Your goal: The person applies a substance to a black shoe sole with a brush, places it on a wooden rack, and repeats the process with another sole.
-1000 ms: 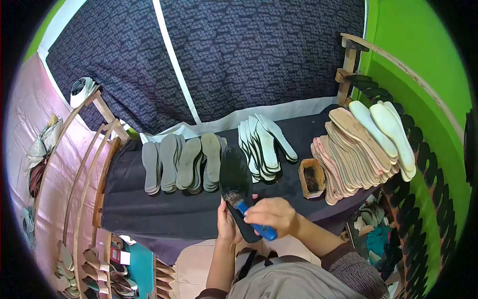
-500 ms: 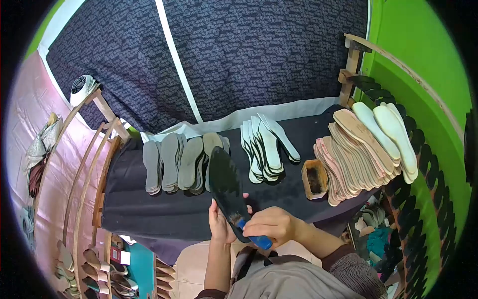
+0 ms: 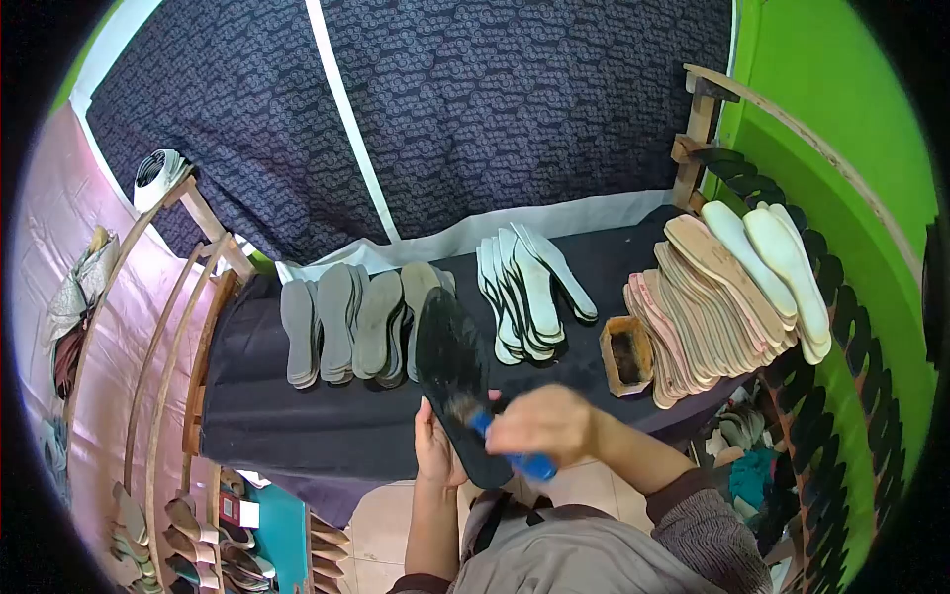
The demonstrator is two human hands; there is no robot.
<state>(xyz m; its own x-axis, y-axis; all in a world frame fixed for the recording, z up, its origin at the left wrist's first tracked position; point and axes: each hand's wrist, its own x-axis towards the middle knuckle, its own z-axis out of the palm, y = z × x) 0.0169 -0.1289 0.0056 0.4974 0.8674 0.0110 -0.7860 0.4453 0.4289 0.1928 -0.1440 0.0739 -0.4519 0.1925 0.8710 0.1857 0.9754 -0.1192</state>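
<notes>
A black shoe sole is held up at a tilt in front of me, with wet-looking streaks on its face. My left hand grips it from beneath, thumb along its left edge. My right hand, smeared by motion, is closed around a blue-handled brush. The brush's bristles touch the middle of the sole's face. Beyond, on the dark tablecloth, stand grey insole stacks and white insoles.
An open wooden box, dark inside, sits right of centre beside a large fanned pile of beige insoles. Black soles line a rack on the right. Shoes fill shelves at lower left. A bamboo rail runs along the left.
My right hand and the brush have moved slightly; the bristles now lie farther up the sole. The wet-looking streaks have spread. My left hand stays nearly in place.
</notes>
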